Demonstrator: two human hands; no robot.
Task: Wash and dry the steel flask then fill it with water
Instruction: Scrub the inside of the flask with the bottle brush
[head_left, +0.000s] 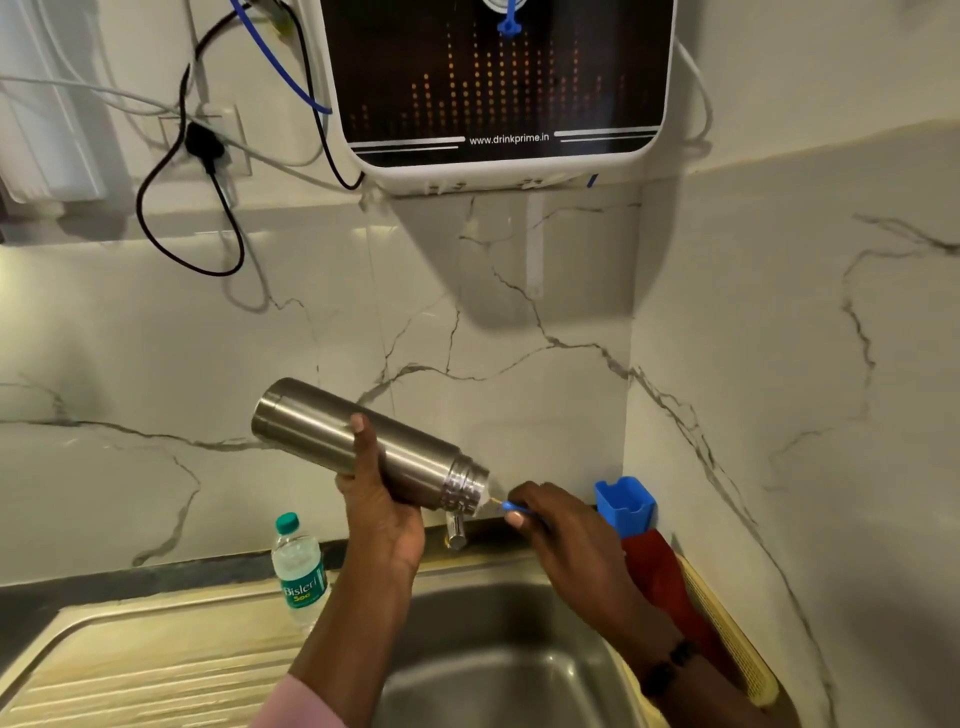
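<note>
The steel flask (322, 426) lies tilted above the sink, base up to the left, threaded open mouth down to the right. My left hand (379, 509) grips its body from below, thumb across the front. My right hand (561, 525) holds a thin blue-handled brush (514, 506) whose tip goes into the flask's mouth. The brush head is hidden inside the flask.
A steel sink basin (498, 665) lies below, with a tap (456, 530) at its back rim and a drainboard (156, 660) on the left. A small Bisleri water bottle (300, 566) stands on the counter. A blue holder (626, 501), red cloth (660, 577) and wall-mounted water purifier (498, 88) are nearby.
</note>
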